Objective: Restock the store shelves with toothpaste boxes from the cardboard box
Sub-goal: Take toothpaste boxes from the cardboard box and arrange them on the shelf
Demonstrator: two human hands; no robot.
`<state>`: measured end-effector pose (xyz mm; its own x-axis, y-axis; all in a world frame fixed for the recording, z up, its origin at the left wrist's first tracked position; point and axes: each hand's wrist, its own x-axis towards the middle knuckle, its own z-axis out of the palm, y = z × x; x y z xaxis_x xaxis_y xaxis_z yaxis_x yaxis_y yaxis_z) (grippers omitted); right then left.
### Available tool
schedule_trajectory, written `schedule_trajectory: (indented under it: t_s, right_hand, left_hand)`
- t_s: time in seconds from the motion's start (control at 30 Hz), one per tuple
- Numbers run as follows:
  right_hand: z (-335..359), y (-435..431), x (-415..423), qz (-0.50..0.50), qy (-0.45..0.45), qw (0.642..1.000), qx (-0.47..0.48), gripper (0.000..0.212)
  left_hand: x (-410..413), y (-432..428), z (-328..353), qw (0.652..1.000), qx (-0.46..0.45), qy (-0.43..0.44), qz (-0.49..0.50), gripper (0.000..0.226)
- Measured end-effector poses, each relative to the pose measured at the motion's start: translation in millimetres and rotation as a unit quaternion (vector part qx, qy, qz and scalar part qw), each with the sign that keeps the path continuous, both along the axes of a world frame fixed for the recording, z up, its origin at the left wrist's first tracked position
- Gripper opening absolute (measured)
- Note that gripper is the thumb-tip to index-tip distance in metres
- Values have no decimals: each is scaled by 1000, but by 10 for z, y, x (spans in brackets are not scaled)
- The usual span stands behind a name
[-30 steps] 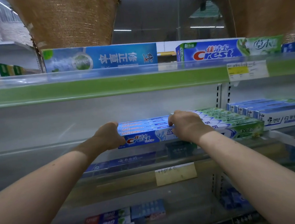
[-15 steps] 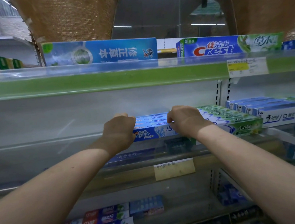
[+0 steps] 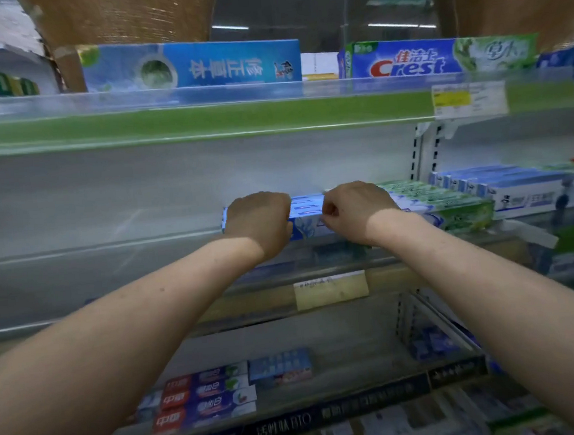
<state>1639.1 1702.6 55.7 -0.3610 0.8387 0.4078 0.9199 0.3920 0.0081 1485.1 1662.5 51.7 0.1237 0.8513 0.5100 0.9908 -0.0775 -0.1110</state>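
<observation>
On the middle shelf [image 3: 92, 247], right of its centre, a row of blue boxes [image 3: 307, 212] lies flat with the long sides facing out. Both hands are on this row. The left hand [image 3: 258, 224] is curled over the row's left end, knuckles toward the camera; its fingertips are hidden behind the boxes. The right hand [image 3: 357, 211] is just beside it, with its fingers bent onto the top front edge of the same boxes and pinching there. A narrow strip of blue shows between the two hands, which are close but apart.

Touching the right end of the row on the middle shelf are green boxes [image 3: 456, 205], and further right are white boxes [image 3: 524, 191] with blue tops. A yellow tag [image 3: 330, 289] hangs on the front rail below the middle shelf, under the right hand. Above the middle shelf, the top shelf [image 3: 202, 121] has a green front strip and a price tag [image 3: 468, 100] at its right, and a Crest box [image 3: 404, 62] stands on it. Below the middle shelf, to the left, lie red boxes [image 3: 204, 400], stacked and blurred.
</observation>
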Motion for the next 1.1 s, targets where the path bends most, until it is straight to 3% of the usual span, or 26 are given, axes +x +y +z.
schedule_trajectory:
  t_s: [0.13, 0.23, 0.57, 0.77, 0.87, 1.1]
  right_hand:
    - [-1, -257, 177, -16, -1, 1000, 23, 16]
    - [27, -571, 372, -37, 4, 998, 40, 11]
    - [-267, -1819, 781, -268, -6, 963, -9, 17]
    - [-683, -2929, 866, -392, -4, 917, -69, 19]
    - [-789, -3608, 936, -451, 7, 889, -77, 11]
    - [-1071, -5207, 1095, -594, 56, 796, -99, 16]
  left_hand:
    - [286, -74, 52, 999, -16, -17, -33, 12]
    - [465, -128, 37, 993, -13, -18, -112, 12]
    - [1072, -689, -233, 925, -32, -7, -378, 10]
    - [1407, -1489, -650, 868, -105, 28, -484, 8]
    - [1638, -2047, -759, 831, -105, 42, -544, 7]
    - [2239, -3462, -1016, 747, -110, 94, -649, 10]
